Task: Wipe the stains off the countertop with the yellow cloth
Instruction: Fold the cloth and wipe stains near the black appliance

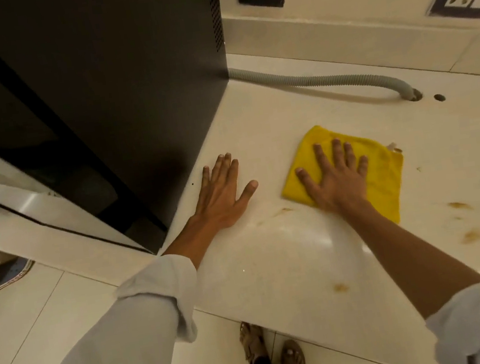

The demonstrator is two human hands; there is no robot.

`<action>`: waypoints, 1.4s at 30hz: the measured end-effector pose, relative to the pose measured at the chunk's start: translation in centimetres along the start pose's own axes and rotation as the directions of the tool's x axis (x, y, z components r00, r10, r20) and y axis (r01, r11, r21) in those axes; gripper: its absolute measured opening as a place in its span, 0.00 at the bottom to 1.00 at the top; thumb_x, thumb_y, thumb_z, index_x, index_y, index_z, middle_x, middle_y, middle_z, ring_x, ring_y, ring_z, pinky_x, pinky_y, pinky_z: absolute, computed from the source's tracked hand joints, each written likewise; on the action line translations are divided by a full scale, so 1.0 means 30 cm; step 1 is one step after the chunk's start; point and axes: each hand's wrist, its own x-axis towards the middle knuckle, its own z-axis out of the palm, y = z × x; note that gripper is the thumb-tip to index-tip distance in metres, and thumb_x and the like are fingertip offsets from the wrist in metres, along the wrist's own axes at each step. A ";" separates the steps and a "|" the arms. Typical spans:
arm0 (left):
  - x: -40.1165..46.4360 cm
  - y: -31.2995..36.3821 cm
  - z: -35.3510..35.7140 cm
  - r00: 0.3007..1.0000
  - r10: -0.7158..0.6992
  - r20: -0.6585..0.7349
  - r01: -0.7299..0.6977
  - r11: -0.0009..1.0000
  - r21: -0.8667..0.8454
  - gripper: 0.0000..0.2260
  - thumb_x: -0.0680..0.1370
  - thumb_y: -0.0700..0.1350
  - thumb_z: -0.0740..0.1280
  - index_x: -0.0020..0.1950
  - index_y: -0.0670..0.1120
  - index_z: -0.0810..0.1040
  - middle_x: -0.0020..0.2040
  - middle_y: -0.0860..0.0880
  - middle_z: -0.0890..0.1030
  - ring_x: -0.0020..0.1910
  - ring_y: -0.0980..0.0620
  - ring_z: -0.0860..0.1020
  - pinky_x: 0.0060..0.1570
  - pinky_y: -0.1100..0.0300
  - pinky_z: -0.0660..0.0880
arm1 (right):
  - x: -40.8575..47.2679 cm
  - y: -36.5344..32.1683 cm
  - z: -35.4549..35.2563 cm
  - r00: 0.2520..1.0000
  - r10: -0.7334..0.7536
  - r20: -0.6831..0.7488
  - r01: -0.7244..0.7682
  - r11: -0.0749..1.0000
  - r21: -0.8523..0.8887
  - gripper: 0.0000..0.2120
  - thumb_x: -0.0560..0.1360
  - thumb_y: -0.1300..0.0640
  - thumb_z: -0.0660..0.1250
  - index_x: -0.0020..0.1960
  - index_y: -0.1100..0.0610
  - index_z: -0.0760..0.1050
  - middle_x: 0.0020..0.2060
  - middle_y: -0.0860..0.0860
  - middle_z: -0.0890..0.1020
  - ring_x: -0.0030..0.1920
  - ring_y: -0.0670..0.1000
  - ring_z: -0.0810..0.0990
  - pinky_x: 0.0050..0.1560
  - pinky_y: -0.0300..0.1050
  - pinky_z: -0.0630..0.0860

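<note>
Sleeves rolled to the forearm fill the bottom of the frame, one at lower left, one at lower right; both arms reach up onto the countertop (275, 269).

My right hand (336, 182) lies flat, fingers spread, pressing down on the yellow cloth (385, 173) at centre right. It grips nothing; the palm pins the cloth. My left hand (222, 196) lies flat and released on bare counter, just beside the dark appliance (97, 94) that fills the upper left, and apart from the cloth.

Finding that governs the next move: the remaining brown stains (474, 235) lie to the right of and below the cloth in the frame, scattered toward the right edge and lower right corner. A fainter smear (283, 211) sits just below the cloth's lower left corner, between the two hands. The cloth is folded roughly square, tilted, with its longer run going from upper left to lower right, so that its lower right corner already points toward the main stain group.

Judgement: the right hand is the nearer one to both cloth and stains, and a sweep rightward and toward the counter's front edge would cover them. The left hand appears to serve as a brace only.

Noted at upper right: a grey corrugated hose (326, 78) entering a hole in the counter, well clear of the cloth.
</note>
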 end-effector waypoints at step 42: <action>-0.219 0.104 0.065 0.991 0.070 -0.117 -0.096 0.967 -0.235 0.31 0.79 0.60 0.42 0.79 0.46 0.50 0.80 0.48 0.50 0.79 0.54 0.46 0.77 0.51 0.39 | -0.593 0.048 0.022 0.999 0.011 -0.040 -0.012 1.000 -0.021 0.41 0.71 0.22 0.42 0.79 0.41 0.50 0.81 0.54 0.50 0.80 0.59 0.45 0.77 0.67 0.44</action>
